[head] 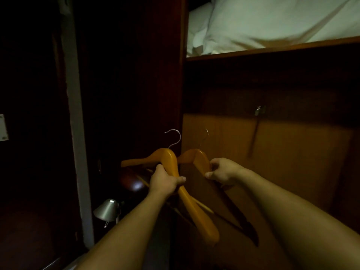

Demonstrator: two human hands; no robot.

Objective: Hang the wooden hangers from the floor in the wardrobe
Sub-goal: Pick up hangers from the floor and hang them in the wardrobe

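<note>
Wooden hangers, two, one held in each of the hands before a dark wardrobe.

Left hanger: left hand closed around its arm just below the shoulder; metal hook uppermost. Right hanger: right hand pinching its near arm, fingers curled shut; hook up. Hangers side by side, shoulders close together. Wardrobe: open compartment, wood back panel. White bedding on the shelf above. Metal lamp shade lower left.

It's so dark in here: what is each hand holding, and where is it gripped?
Each holds a wooden hanger. The left hand grips the left hanger on its shoulder, just below the hook. The right hand pinches the right hanger likewise.
</note>
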